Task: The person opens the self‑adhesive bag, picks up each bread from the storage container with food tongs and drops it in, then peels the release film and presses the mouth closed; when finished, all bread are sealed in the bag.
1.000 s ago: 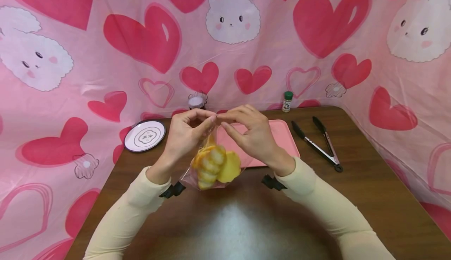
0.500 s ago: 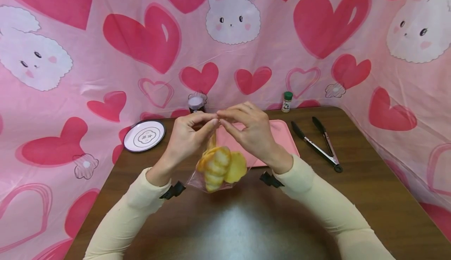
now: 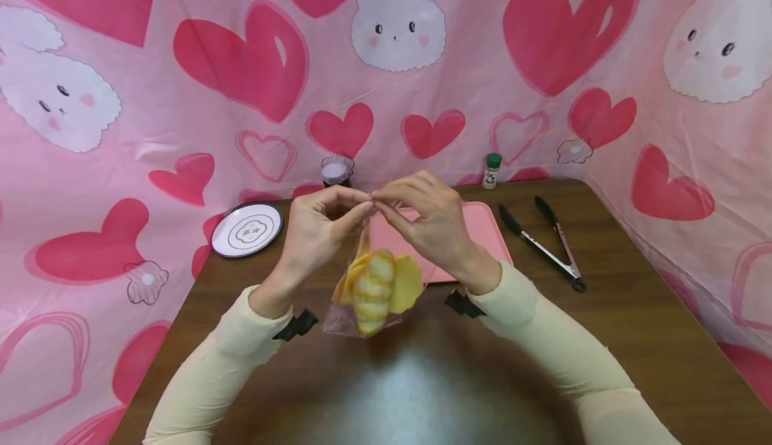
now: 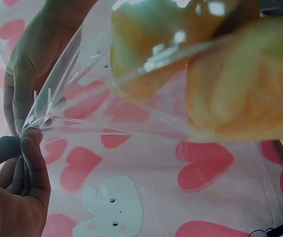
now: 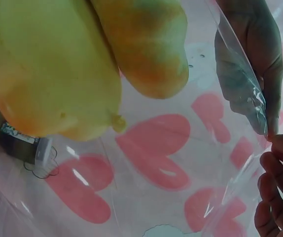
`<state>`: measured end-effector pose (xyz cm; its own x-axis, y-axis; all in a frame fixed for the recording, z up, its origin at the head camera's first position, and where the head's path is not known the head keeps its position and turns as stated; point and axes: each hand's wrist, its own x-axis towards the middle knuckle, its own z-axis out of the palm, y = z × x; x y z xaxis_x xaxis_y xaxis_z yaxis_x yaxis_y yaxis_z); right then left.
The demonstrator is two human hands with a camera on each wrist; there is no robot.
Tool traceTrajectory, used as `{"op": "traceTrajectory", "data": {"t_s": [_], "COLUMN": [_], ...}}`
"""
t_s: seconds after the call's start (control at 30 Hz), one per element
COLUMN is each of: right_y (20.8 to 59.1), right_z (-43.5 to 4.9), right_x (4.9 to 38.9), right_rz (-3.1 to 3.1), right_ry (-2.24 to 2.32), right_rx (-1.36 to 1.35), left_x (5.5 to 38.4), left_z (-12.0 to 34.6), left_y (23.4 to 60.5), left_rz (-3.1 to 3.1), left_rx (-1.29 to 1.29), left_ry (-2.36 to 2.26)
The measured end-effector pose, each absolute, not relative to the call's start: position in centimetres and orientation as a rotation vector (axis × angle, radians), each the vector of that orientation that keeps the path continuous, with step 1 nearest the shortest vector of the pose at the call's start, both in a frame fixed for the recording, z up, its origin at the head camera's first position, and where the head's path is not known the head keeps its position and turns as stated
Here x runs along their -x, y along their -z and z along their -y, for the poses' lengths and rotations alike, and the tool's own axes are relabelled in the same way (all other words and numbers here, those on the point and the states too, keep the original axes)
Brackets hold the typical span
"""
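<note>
With clock hours read in the head view, twelve facing away from the person, the left hand (image 3: 319,227) is reaching in from seven and the right hand (image 3: 431,220) from five, their fingertips meeting. Each hand is pinching the neck of a clear bag (image 3: 340,321) between thumb and forefinger, leaving barely any gap between the tips. The bag is hanging below the hands, its neck pointing to twelve, its base to six, its long axis running between those hours; whether its base is touching the bench (image 3: 639,324) is impossible to tell. Inside, a ridged roll (image 3: 374,294) is lying lengthwise along nearly the same line, its narrower end pointing to six. A flat yellow piece (image 3: 407,285) is sitting against it at three, and an orange-brown piece (image 3: 347,287) is showing behind it at nine. Farther out from the bag, a pink tray (image 3: 485,230) is lying at two, partly covered by the right hand, and a round plate (image 3: 247,230) at ten. Tongs (image 3: 545,244) are lying between two and three, their spread tips pointing toward eleven. A green-capped shaker (image 3: 491,171) is standing between one and two, and a pale-lidded jar (image 3: 335,175) just short of twelve.
</note>
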<state>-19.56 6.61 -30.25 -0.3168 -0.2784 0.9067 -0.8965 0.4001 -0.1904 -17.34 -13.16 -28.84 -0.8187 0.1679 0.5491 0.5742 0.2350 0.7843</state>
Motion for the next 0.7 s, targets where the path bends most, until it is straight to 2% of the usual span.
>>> {"op": "traceTrajectory", "data": {"t_s": [0.7], "right_y": [29.99], "right_z": [-6.65], "right_x": [19.96], "right_rz": [1.727], "right_ry": [-0.869], "right_rx": [-1.048], "left_x": [17.03], "left_z": [13.14], "left_y": [28.86], "left_rz": [2.147], "left_rx": [0.804], "left_ry": [1.372]}}
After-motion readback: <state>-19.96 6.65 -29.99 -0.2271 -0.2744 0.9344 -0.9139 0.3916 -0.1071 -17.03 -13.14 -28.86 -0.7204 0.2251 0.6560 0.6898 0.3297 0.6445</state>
